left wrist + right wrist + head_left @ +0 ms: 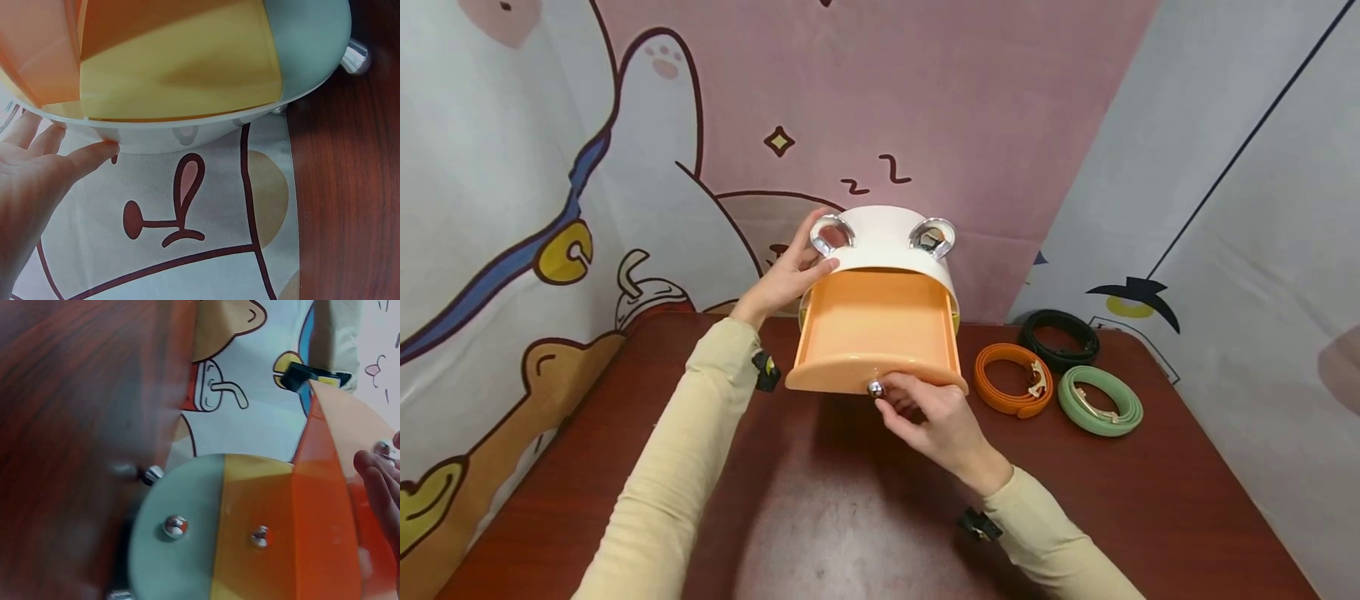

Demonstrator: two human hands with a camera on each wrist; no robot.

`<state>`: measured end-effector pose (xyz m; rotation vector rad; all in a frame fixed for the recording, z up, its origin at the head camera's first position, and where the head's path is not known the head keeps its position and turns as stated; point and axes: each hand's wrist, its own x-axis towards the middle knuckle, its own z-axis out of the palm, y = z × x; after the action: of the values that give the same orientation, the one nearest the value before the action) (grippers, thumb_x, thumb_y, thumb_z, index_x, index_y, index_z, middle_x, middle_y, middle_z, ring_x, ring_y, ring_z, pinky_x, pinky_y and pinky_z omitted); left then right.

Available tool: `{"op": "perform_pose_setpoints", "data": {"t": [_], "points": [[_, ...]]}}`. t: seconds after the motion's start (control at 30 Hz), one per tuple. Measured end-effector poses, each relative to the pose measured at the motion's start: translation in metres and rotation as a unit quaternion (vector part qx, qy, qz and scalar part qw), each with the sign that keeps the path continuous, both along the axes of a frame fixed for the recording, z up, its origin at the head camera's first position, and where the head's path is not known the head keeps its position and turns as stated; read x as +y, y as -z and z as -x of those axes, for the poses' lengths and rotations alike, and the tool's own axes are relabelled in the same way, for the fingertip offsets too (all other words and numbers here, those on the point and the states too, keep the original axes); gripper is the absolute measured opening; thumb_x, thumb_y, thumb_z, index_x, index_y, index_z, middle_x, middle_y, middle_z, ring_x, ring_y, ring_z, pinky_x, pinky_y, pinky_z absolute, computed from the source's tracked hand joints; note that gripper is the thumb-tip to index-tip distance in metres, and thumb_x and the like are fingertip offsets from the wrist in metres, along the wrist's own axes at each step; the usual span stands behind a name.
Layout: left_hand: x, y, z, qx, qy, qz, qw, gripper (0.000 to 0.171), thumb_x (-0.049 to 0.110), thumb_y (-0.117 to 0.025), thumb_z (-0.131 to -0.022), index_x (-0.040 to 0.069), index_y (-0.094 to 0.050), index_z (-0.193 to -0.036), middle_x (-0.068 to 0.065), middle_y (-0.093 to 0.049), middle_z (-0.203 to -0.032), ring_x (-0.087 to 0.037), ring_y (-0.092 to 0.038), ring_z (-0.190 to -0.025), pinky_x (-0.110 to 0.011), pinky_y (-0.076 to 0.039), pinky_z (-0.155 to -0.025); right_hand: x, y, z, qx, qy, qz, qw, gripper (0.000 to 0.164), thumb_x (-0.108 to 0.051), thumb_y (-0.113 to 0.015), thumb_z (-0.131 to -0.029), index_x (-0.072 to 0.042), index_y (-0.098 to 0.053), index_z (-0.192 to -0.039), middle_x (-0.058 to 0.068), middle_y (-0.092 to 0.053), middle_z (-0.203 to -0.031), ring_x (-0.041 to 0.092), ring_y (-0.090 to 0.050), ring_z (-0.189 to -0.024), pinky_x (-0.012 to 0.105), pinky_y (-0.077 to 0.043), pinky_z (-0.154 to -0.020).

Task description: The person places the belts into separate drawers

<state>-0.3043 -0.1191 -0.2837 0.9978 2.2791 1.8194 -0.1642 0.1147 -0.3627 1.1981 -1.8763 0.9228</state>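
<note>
A small rounded drawer cabinet (882,233) with a white shell and two silver ring ears stands at the table's back. Its peach top drawer (876,312) is pulled far out; no contents show inside. My right hand (943,421) pinches the drawer's round silver knob (876,388) between thumb and fingers. At the cabinet's left side, my left hand (786,279) rests on the shell beside one ear, thumb near the front rim. A yellow drawer (256,534) and a green drawer (178,531) sit below, flush in the right wrist view.
Three coiled belts lie on the table's right: orange (1013,381), black (1060,339) and green (1101,401). The brown table (835,508) backs onto a cartoon-printed cloth (925,100), which also hangs along both sides.
</note>
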Motion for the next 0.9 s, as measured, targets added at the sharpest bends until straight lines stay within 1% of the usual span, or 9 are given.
{"op": "perform_pose_setpoints", "data": {"t": [0.17,0.23,0.47,0.6,0.7,0.8,0.9], "points": [[-0.001,-0.002,0.001,-0.002,-0.01,0.006,0.9999,0.073,0.008,-0.051,-0.09,0.024,-0.005,-0.143,-0.025,-0.047,-0.12,-0.038,-0.052,-0.097,-0.045,-0.043,-0.081,0.007,-0.014,0.001,0.033,-0.006,-0.013,0.999,0.017,-0.008,-0.063,-0.078,-0.001,-0.065,-0.093,0.001,-0.066,-0.083,0.004,-0.059,-0.062,0.017,-0.048,-0.054],[0.0,-0.002,0.001,-0.006,-0.012,0.008,0.9999,0.073,0.008,-0.052,-0.09,0.025,-0.005,-0.143,-0.025,-0.047,-0.12,-0.037,-0.053,-0.098,-0.044,-0.043,-0.081,0.012,-0.02,0.001,0.049,-0.001,-0.013,0.999,0.016,-0.01,-0.061,-0.08,-0.001,-0.066,-0.092,0.002,-0.066,-0.083,0.004,-0.059,-0.062,0.017,-0.047,-0.053],[0.005,-0.003,0.003,-0.008,-0.006,0.01,0.9999,0.074,0.012,-0.053,-0.09,0.035,-0.007,-0.142,-0.021,-0.038,-0.132,-0.033,-0.05,-0.106,-0.047,-0.041,-0.085,0.027,-0.036,0.003,0.099,0.016,0.011,0.995,0.014,-0.01,-0.058,-0.081,-0.001,-0.067,-0.086,0.0,-0.064,-0.071,0.003,-0.05,-0.049,0.014,-0.039,-0.045],[0.005,-0.002,0.003,-0.013,-0.005,0.007,0.9999,0.074,0.012,-0.053,-0.09,0.037,-0.007,-0.141,-0.022,-0.038,-0.131,-0.035,-0.05,-0.106,-0.047,-0.042,-0.084,0.033,-0.044,0.005,0.107,0.021,0.021,0.994,0.014,-0.012,-0.06,-0.08,-0.002,-0.067,-0.086,0.002,-0.065,-0.072,0.003,-0.046,-0.045,0.013,-0.036,-0.043],[0.003,-0.002,0.003,-0.014,-0.005,0.005,0.9999,0.073,0.011,-0.053,-0.09,0.036,-0.008,-0.142,-0.022,-0.041,-0.128,-0.036,-0.051,-0.104,-0.046,-0.042,-0.083,0.035,-0.049,0.006,0.11,0.025,0.026,0.993,0.013,-0.013,-0.06,-0.08,-0.002,-0.067,-0.084,0.001,-0.063,-0.07,0.004,-0.046,-0.046,0.013,-0.035,-0.043],[0.0,0.0,0.003,-0.011,-0.01,0.007,0.9999,0.073,0.011,-0.053,-0.09,0.032,-0.007,-0.143,-0.023,-0.045,-0.124,-0.035,-0.052,-0.101,-0.044,-0.043,-0.083,0.037,-0.054,0.008,0.11,0.018,0.026,0.993,0.012,-0.011,-0.06,-0.08,-0.002,-0.067,-0.083,-0.001,-0.061,-0.068,0.004,-0.045,-0.046,0.013,-0.035,-0.043],[-0.001,0.001,0.002,-0.008,-0.014,0.014,0.9998,0.074,0.012,-0.054,-0.089,0.03,-0.006,-0.143,-0.023,-0.048,-0.121,-0.035,-0.052,-0.1,-0.043,-0.043,-0.083,0.038,-0.058,0.009,0.108,0.006,0.015,0.994,0.012,-0.01,-0.059,-0.079,-0.001,-0.066,-0.082,-0.001,-0.061,-0.068,0.004,-0.044,-0.044,0.013,-0.035,-0.043]]}}
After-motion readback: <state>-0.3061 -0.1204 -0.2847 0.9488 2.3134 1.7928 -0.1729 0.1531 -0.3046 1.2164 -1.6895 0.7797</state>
